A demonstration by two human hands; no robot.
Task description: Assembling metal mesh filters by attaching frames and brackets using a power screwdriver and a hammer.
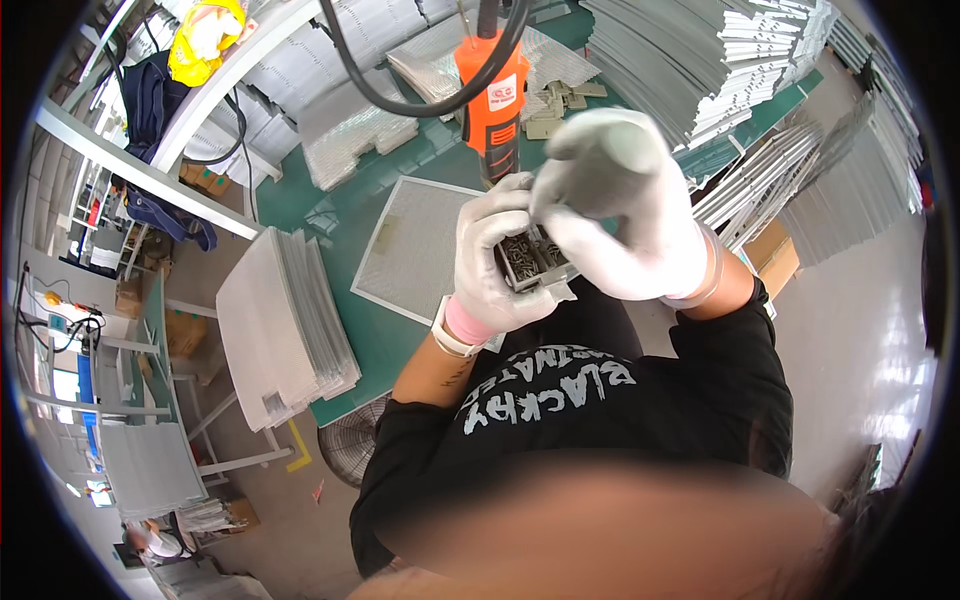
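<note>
My left hand (496,262), in a white glove, holds a small open box of screws (522,258) in front of my chest. The box has a pale rim, and many short dark screws fill it. My right hand (640,225), also in a white glove, is raised close to the box at its right side, with its fingers curled. A grey rounded shape shows at its top; I cannot tell whether it is glove coating or a held thing. Just beyond my hands hangs an orange and black electric screwdriver (491,95), its tip hidden behind the left glove.
A pale flat panel with a mesh-like face (415,245) lies on the green table (345,225). Stacked grey panels (280,320) stand at the left, with more stacks (680,70) at the far right. A black cable (385,100) loops overhead. A floor fan (350,440) sits below the table.
</note>
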